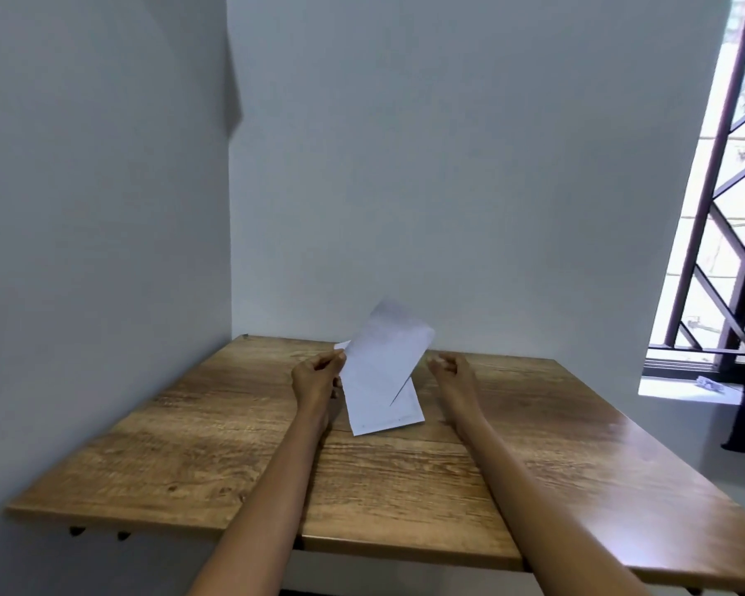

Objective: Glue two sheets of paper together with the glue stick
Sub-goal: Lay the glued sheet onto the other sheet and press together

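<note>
We hold one sheet up over the table, with a second sheet lying beneath it.

Our left hand (317,374) pinches the raised sheet (386,344) by its left edge, tilting it up above the flat sheet (383,412) on the wooden table (233,445). Our right hand (448,365) is curled into a loose fist just beside the paper, touching neither sheet; we cannot tell whether it holds anything small. We count two sheets and two hands, but no glue stick is in view. We judge this to be the handling step, either lifting the top sheet or about to lay it down. The next move calls for lining up the edges squarely and pressing flat.
</note>
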`<state>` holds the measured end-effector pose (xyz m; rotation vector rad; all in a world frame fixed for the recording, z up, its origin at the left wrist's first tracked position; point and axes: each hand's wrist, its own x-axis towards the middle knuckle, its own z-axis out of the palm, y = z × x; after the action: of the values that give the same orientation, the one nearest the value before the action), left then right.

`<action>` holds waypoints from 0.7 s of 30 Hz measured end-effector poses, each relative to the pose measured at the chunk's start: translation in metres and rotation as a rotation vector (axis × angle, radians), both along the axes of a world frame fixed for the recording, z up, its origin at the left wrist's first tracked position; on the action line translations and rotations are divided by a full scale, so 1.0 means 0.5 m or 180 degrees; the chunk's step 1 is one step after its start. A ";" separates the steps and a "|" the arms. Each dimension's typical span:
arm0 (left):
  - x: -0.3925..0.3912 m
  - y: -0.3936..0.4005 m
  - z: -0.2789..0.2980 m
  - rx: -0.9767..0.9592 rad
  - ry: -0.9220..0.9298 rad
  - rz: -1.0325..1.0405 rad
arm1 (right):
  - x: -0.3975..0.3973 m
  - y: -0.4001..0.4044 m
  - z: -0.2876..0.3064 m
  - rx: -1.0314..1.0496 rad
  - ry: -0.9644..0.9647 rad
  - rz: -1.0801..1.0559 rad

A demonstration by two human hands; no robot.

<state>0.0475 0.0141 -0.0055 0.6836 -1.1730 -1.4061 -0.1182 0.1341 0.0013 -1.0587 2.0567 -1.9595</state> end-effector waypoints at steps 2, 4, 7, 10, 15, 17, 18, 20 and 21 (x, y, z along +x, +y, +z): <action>0.001 0.000 0.000 -0.0022 -0.0014 0.0071 | 0.002 -0.001 -0.011 0.0081 -0.0144 0.0446; 0.000 0.000 -0.001 -0.0027 -0.0103 0.0045 | 0.007 -0.006 -0.007 -0.0069 -0.0171 0.0475; -0.003 -0.003 -0.002 -0.0115 -0.0167 -0.0037 | 0.003 -0.012 -0.005 -0.0208 -0.0344 0.0402; -0.009 0.000 0.001 -0.0253 -0.0260 -0.0139 | -0.005 -0.009 -0.007 -0.0372 -0.0501 0.0470; -0.021 0.013 -0.001 -0.0414 -0.0546 -0.0572 | -0.009 -0.014 -0.007 -0.0608 -0.1089 0.0465; -0.023 0.013 -0.003 -0.0392 -0.0569 -0.0571 | -0.015 -0.016 -0.012 -0.0594 -0.1178 0.0325; -0.021 0.010 -0.004 -0.0352 -0.0516 -0.0525 | -0.018 -0.017 -0.014 -0.0610 -0.1177 0.0225; -0.015 0.003 -0.006 -0.0244 -0.0400 -0.0372 | -0.024 -0.014 -0.015 -0.0637 -0.1171 -0.0079; -0.015 0.000 -0.005 -0.0232 -0.0405 -0.0301 | -0.026 -0.009 -0.012 -0.0673 -0.1200 -0.0220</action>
<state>0.0402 0.0139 -0.0081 0.6819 -1.3653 -1.4074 -0.1312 0.1295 -0.0047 -0.5905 1.7378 -2.2425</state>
